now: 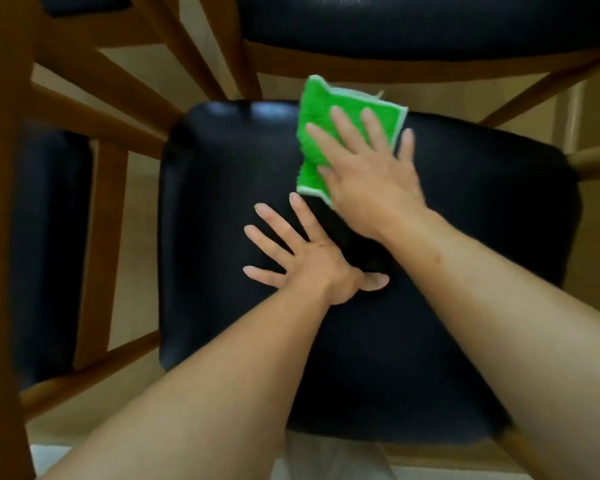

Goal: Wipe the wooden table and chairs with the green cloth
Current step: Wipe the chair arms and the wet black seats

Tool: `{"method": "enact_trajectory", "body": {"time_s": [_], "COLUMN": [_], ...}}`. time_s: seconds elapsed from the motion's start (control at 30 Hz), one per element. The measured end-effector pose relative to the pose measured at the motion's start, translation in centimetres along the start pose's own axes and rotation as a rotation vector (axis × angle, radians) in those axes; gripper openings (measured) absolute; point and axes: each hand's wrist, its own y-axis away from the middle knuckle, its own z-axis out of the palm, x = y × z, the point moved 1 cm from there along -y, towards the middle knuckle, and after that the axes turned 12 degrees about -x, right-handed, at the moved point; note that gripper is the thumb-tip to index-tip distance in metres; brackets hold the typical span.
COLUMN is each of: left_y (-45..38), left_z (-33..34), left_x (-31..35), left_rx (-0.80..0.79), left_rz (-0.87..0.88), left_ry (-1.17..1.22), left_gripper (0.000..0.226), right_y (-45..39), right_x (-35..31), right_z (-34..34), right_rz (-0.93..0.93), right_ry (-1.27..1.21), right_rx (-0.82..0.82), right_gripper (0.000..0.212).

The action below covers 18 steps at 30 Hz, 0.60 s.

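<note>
Green cloth (350, 133) is pressed flat to the far edge of the black chair seat (465, 271) by the right hand (371, 171), fingers straight and spread; nothing gripped. Left hand (305, 258) is laid flat, splayed, on the seat, approx. centre, holding nothing. 2 risks noted: cloth overhangs the far edge w/ no pinch, so slippage is likely; wooden frame (326, 64) may be left unwiped.

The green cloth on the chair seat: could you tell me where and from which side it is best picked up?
Pinch the far corner of the green cloth; it overhangs the back edge of the black seat, clear of the right hand pressing it flat. Come from above and behind.
</note>
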Motion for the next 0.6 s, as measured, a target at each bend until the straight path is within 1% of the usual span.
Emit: {"method": "enact_trajectory", "body": {"time_s": [0.07,0.17,0.23,0.3,0.37,0.43,0.5,0.53,0.57,0.6], "left_y": [0.2,1.2,1.5,2.4,2.9,3.2,3.3,3.2,3.0,2.9], "left_z": [0.0,-0.7,-1.4,-1.9,-2.4,-3.1,-3.9,-4.3,-4.6,-4.8], "left_x": [-0.5,-1.8,-2.9,-4.1,-5.3,-6.6,-7.7,-8.3,-8.8,-9.4], "left_rx": [-0.090,-0.131,-0.097,0.018,0.183,0.327,0.415,0.442,0.462,0.475], "left_rz": [0.072,0.198,0.263,0.331,0.380,0.379,0.343,0.318,0.296,0.281], "left_ry": [0.031,0.065,0.111,0.187,0.328,0.443,0.501,0.517,0.530,0.544], "left_gripper": [0.150,0.133,0.117,0.095,0.072,0.053,0.041,0.037,0.034,0.031], "right_y": [3.2,7.7,9.2,9.1,9.0,9.9,12.4,14.1,15.8,17.1], "right_x": [4.8,10.0,9.3,5.3,-0.6,-7.0,-12.8,-15.2,-17.0,-18.0], "right_z": [0.1,0.3,1.3,2.9,4.6,6.7,9.1,10.4,11.5,12.3], "right_rz": [0.217,0.554,0.688,0.723,0.636,0.469,0.232,0.097,-0.021,-0.102], "right_ry": [-0.012,-0.154,-0.232,-0.220,-0.202,-0.200,-0.161,-0.139,-0.110,-0.076], "right_rx": [0.012,0.060,0.132,0.165,0.143,0.101,0.040,-0.017,-0.082,-0.143], "right_gripper": [0.054,0.057,0.059,0.059,0.061,0.067,0.074,0.075,0.072,0.067]}}
